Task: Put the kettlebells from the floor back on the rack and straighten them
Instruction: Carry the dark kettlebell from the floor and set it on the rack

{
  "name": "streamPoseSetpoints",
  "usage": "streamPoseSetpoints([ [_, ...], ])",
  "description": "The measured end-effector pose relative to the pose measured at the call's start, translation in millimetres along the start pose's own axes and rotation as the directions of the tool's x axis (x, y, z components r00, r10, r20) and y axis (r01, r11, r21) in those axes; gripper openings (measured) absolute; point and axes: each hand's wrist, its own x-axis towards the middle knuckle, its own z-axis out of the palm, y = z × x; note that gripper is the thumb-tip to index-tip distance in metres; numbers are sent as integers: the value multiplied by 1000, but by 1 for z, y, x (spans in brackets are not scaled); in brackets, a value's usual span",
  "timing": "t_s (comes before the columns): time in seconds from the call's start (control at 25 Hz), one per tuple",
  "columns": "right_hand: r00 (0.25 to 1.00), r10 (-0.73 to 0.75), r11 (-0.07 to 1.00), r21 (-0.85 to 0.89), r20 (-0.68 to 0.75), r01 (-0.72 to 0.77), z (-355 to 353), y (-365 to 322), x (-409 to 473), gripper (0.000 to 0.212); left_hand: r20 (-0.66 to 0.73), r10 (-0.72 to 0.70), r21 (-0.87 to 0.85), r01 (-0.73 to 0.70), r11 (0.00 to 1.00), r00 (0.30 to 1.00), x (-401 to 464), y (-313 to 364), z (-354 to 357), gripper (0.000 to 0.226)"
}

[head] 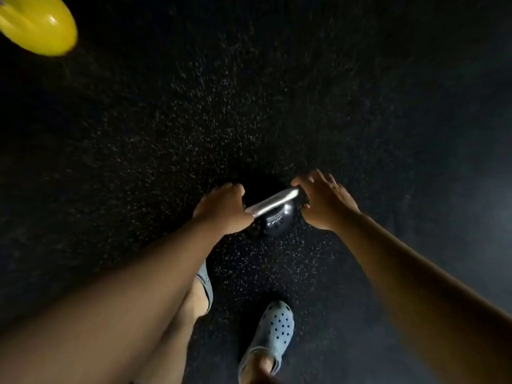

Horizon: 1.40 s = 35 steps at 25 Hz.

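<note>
Here, stage of task: an early pick-up, judging by what lies on the floor; nothing in view shows a kettlebell returned to a rack.
Kettlebell in hand: a dark, glossy round kettlebell (273,221) with a bare silver metal handle (273,202) sits low, directly in front of the person, between the two hands; whether it rests on the floor or is just off it cannot be told.
Left hand: the left hand (223,210) is clenched around the near end of the silver handle, knuckles up.
Right hand: the right hand (322,202) is at the far end of the handle, fingers spread and loose, touching or just beside it; I cannot tell whether it has closed on it.
Floor: black speckled rubber flooring (277,92) fills the view, dim at the edges.
Second kettlebell: a bright yellow rounded kettlebell (37,26), blurred, lies well apart at the upper left corner, apparently on the floor and yet to be collected.
Feet: two pale grey-blue perforated clogs (274,336) stand behind the dark kettlebell, the left one mostly hidden by the left forearm.
Rack: not in view, so its place and how full it is cannot be judged.
Left to do: lift and carry this kettlebell to the rack, fetch the yellow one, then straighten the row.
</note>
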Motion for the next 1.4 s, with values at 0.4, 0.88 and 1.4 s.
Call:
streamPoseSetpoints([
  [0.4,980,-86,996,41,182,80,55,4,79,23,245,159,-220,-105,970,956,76,-43,48,16],
  [0.88,999,-19,949,314,31,9,-140,-123,137,8,38,323,-106,-318,942,945,92,-44,-230,17],
  [1.4,919,-245,940,157,-310,303,-413,-252,431,26,-341,321,12,-337,941,884,249,-75,-596,17],
])
